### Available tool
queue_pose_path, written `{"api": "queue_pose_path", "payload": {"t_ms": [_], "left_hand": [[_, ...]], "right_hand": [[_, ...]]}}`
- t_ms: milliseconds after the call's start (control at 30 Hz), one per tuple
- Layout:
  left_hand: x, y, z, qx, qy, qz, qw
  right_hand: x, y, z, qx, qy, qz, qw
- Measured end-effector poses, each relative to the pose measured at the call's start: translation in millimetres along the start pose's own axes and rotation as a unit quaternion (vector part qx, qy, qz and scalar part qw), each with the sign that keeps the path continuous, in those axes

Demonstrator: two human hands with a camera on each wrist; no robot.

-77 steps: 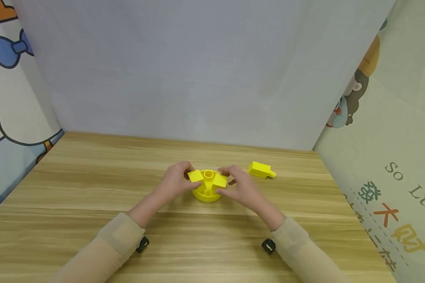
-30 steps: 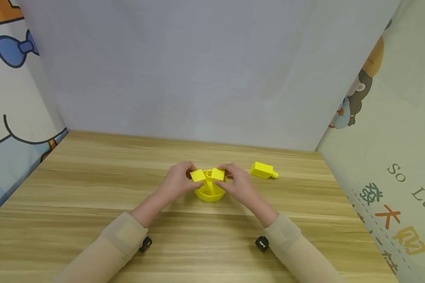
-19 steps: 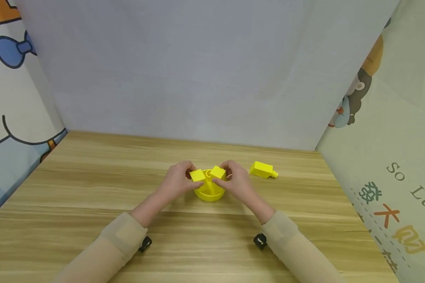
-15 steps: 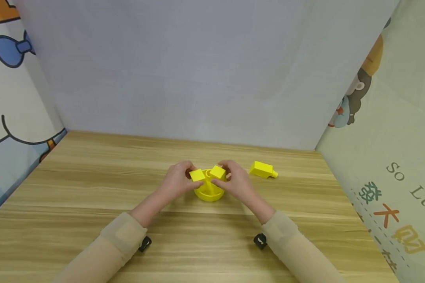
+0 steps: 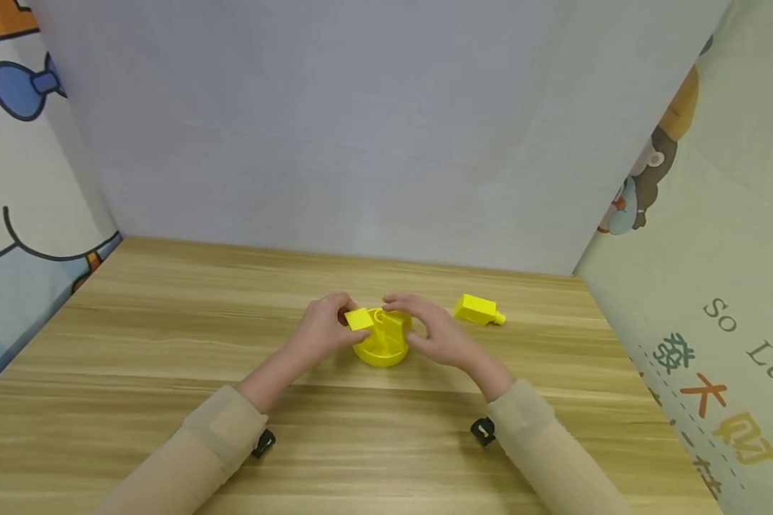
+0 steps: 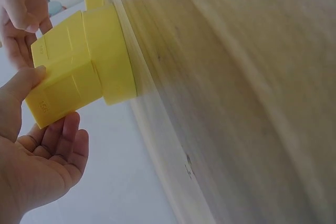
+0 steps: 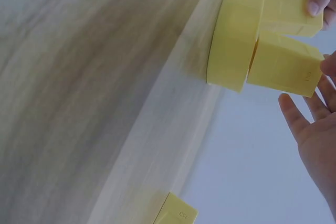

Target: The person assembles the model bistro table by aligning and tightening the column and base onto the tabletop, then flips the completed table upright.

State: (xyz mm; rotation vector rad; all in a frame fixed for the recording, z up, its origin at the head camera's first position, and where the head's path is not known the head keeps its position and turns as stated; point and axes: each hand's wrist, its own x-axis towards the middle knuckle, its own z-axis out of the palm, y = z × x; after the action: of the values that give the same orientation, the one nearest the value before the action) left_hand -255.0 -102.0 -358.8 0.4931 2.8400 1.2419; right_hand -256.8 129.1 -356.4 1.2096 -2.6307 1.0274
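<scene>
From over the person's shoulder, I see the round yellow base (image 5: 383,360) near the middle of the bench (image 5: 373,443). At its ten o'clock the left hand (image 5: 318,329) pinches one yellow block (image 5: 359,319) between thumb and fingers, just as it did half a second ago. The right hand (image 5: 441,335) has changed: it was pinching the other yellow block (image 5: 394,327), and now its fingers stand wider around it. That block, at the base's two o'clock, has turned, showing more of its side. The knobbed yellow piece (image 5: 476,308) lies where it was, between two and three o'clock from the base.
</scene>
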Motion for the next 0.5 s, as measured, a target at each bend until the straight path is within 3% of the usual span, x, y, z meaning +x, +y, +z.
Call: {"api": "queue_pose_path", "payload": {"t_ms": [200, 500], "left_hand": [[0.3, -0.2, -0.1, -0.001, 0.001, 0.0, 1.0], [-0.4, 0.0, -0.4, -0.003, -0.003, -0.005, 1.0]], "right_hand": [[0.9, 2.9, 0.9, -0.013, -0.009, -0.009, 0.9998], [4.0, 4.9, 3.0, -0.026, -0.011, 0.026, 0.9993]]}}
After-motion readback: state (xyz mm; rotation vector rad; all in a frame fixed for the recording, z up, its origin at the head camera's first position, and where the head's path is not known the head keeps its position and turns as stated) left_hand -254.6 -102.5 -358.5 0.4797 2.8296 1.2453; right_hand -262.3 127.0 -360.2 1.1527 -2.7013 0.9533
